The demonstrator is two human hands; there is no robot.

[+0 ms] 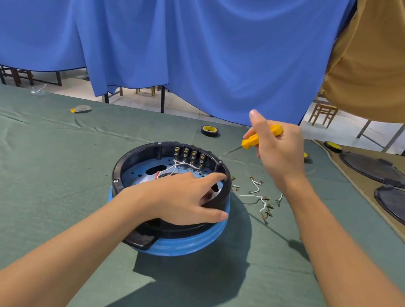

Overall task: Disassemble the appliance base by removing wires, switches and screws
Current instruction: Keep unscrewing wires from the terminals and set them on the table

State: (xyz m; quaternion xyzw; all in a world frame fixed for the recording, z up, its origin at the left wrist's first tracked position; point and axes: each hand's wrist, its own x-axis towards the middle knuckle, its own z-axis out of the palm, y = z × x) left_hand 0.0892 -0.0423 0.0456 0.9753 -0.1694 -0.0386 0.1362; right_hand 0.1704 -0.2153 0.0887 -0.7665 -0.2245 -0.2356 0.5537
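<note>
As the left hand [179,199] clamps the rim of the appliance base [191,245], open side up on the desk [53,168], thumb outside, the right hand [277,155] curls round a yellow screwdriver [251,141], tip slanting down-left toward the rim.

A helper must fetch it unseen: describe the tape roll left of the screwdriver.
Find the black-and-blue appliance base on the green cloth. Beyond its far rim lies a black tape roll with a yellow core; the other rolls lie past the right hand.
</note>
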